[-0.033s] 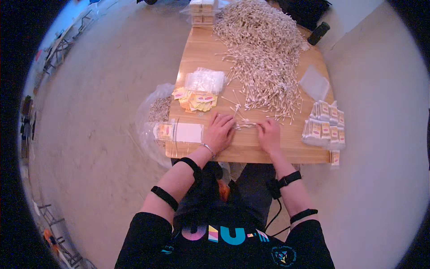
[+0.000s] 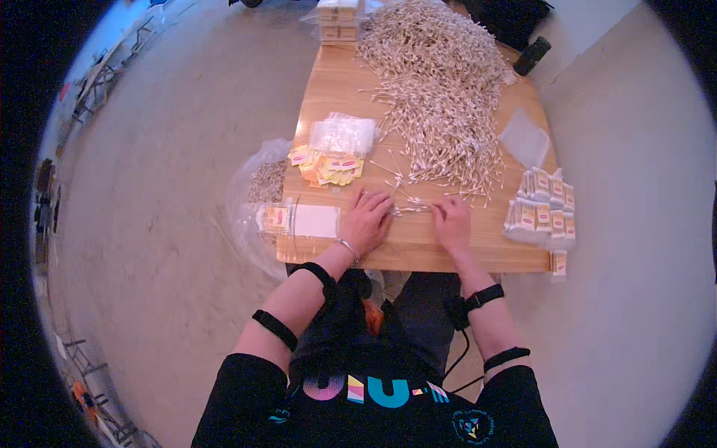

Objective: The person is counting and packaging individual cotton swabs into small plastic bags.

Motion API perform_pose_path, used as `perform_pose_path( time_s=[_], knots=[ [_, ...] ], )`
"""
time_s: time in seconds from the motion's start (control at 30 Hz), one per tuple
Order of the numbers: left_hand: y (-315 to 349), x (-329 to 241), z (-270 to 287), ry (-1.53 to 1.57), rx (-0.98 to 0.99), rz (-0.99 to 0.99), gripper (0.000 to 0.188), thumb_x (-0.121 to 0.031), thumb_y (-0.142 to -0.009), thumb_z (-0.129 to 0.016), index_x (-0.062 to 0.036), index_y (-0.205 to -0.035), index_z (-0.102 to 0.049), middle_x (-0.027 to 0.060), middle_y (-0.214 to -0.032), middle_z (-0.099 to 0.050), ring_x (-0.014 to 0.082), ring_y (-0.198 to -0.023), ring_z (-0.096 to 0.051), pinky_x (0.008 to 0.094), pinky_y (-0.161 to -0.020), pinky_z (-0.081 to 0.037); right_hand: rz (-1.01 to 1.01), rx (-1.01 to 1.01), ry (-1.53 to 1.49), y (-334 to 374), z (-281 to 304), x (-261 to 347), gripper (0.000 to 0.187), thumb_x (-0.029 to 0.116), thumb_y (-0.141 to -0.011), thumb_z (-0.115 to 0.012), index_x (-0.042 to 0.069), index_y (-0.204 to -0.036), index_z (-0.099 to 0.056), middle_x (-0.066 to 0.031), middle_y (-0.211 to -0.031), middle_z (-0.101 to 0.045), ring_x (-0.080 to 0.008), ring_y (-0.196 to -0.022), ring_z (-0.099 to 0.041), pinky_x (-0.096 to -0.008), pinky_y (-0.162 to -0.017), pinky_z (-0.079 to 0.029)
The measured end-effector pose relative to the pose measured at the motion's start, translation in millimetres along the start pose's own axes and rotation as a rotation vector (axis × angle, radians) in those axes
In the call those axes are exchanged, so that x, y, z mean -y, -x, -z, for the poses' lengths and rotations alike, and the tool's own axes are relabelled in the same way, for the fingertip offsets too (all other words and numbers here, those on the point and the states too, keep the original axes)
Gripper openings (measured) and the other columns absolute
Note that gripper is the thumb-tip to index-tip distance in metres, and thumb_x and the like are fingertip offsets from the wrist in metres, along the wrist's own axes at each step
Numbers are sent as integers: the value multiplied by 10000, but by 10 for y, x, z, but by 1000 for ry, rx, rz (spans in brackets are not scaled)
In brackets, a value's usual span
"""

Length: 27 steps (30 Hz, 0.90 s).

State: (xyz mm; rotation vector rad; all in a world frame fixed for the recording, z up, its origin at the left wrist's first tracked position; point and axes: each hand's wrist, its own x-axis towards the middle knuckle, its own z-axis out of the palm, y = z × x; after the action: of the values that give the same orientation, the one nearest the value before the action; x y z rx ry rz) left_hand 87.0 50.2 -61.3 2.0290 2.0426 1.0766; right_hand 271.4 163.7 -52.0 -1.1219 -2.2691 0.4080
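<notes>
A small bundle of cotton swabs (image 2: 410, 207) lies sideways between my hands near the table's front edge. My left hand (image 2: 368, 218) is closed around its left end, fingers curled and partly hidden. At the right end, my right hand (image 2: 451, 222) pinches the tips between thumb and fingers. A few loose swabs (image 2: 396, 173) lie just beyond. Farther back spreads a big heap of cotton swabs (image 2: 444, 89). Left of my left hand are a white card (image 2: 316, 221) and a clear packet of swabs with a yellow label (image 2: 276, 218).
Yellow printed cards (image 2: 326, 167) and a stack of clear bags (image 2: 343, 135) lie at the left. Filled packets (image 2: 539, 209) are piled at the right edge, below a flat clear bag (image 2: 525, 139). A bag of swabs (image 2: 261, 183) hangs beside the wooden table (image 2: 328, 82).
My right hand has shifted slightly to the right, and the swab tips beside its fingers are a little more spread. My left hand stays in place.
</notes>
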Motion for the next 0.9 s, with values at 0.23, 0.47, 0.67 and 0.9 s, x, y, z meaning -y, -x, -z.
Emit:
perform_pose_path(
  time_s=[0.23,0.47,0.67,0.9],
  knots=[
    [11,38,9,44,-60,-19,204,-129,-790,-590,-70,-985,-596,74,-1031,-594,237,-1036,-519,424,-998,-330,-84,-33,41,-92,19,-122,101,156,-770,-620,72,-819,-646,-105,-860,-574,-301,-861,-533,-398,-774,-427],
    [13,67,-21,95,-31,-75,172,-91,-751,-592,-82,-920,-619,48,-972,-625,241,-994,-541,377,-899,-410,-216,-101,269,-116,77,-274,144,158,-772,-602,64,-879,-628,-118,-900,-570,-296,-919,-513,-398,-819,-409],
    [59,117,-47,111,2,-67,192,-68,-738,-595,-74,-929,-620,56,-977,-624,254,-983,-546,379,-886,-421,155,0,161,-71,27,179,163,151,-767,-600,78,-911,-622,-93,-942,-564,-285,-957,-498,-390,-868,-395],
    [1,50,-60,161,-77,-52,190,-64,-707,-616,-70,-897,-623,57,-935,-635,251,-966,-552,377,-887,-423,76,118,105,-79,-81,12,134,106,-754,-615,84,-886,-625,-86,-887,-560,-276,-904,-523,-375,-785,-434]
  ],
)
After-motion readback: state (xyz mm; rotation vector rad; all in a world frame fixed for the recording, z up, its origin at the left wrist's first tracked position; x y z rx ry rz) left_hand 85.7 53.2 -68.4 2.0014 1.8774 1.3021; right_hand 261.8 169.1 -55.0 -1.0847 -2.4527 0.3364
